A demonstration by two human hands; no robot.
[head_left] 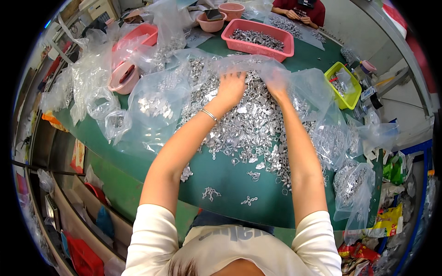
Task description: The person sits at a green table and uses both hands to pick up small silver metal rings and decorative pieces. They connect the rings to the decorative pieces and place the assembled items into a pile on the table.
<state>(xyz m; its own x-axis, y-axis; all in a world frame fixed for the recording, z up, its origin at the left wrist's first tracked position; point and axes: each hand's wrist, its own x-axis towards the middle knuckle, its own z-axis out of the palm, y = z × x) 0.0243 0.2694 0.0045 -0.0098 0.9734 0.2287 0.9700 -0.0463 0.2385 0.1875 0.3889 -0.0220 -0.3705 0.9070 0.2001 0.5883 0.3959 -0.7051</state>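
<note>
A broad heap of small silver-coloured metal pieces (251,131) lies in front of me, many of them looped or leaf-shaped. My left hand (231,88) rests at the heap's far part, fingers apart and pointing away, with no held piece visible. To its right, my right hand (277,83) reaches beneath a sheet of clear plastic bag (299,79). Its fingers are blurred by the plastic, so their grip is hidden. Small clusters of metal pieces (211,193) lie apart on the green tabletop (221,177), nearer to me.
Clear bags of metal pieces (352,181) flank the heap. A pink basket (258,48) of pieces stands beyond it, a yellow-green basket (352,96) at right, and a pink bowl (124,85) at left. Another person (301,14) sits across the table.
</note>
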